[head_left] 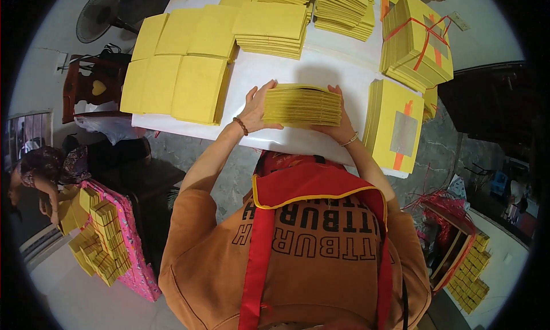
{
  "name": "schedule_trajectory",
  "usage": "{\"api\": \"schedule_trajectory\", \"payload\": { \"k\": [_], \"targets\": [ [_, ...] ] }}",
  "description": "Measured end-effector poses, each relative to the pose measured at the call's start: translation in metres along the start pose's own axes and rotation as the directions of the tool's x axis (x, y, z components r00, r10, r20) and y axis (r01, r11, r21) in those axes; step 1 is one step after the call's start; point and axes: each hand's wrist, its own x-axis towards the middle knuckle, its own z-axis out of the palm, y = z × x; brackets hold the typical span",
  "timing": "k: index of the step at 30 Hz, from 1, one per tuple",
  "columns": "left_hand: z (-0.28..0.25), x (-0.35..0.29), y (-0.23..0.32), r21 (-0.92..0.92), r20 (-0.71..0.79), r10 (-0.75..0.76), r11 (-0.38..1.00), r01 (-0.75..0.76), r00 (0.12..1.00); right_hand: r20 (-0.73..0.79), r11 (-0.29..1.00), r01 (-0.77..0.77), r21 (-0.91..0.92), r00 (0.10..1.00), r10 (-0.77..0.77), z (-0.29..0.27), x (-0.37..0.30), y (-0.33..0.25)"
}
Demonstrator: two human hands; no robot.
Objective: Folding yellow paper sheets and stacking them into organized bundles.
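Over the near edge of the white-covered table (269,72), I hold a thick stack of yellow paper (302,107) with its layered edges facing me. My left hand (260,107) grips its left end, thumb toward me and fingers on the far side. Around the right end, my right hand (341,124) is closed in the same way. Flat yellow stacks (200,84) lie in rows to the left. Beside my right hand, another yellow stack (395,127) has a grey square and orange strips on top.
A yellow bundle (415,44) tied with red string stands at the far right. More piles (344,9) lie at the back. A fan (98,15) and wooden chair (94,87) stand left. Another person (48,167) bends over a pink-covered table (129,232) with yellow bundles.
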Motion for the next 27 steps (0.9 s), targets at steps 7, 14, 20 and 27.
{"api": "schedule_trajectory", "payload": {
  "k": [7, 14, 20, 27],
  "targets": [
    [0.014, 0.002, -0.016, 0.271, -0.059, 0.050, 0.962, -0.033, 0.997, 0.035, 0.870, 0.152, -0.468, 0.987, -0.154, -0.003, 0.000, 0.013],
    [-0.025, 0.027, 0.033, -0.328, 0.053, -0.147, 0.932, 0.157, 0.988, -0.095, 0.994, -0.059, 0.089, 0.993, 0.068, -0.016, 0.004, 0.001],
    [-0.065, 0.032, 0.080, -0.716, 0.050, -0.186, 0.679, 0.165, 0.981, 0.090, 0.575, -0.380, 0.725, 0.879, 0.468, -0.034, -0.003, -0.041],
    [-0.081, 0.052, 0.145, -0.849, -0.005, -0.195, 0.519, 0.099, 0.981, 0.315, 0.051, -0.365, 0.930, 0.858, 0.406, -0.028, -0.013, -0.034]
  ]
}}
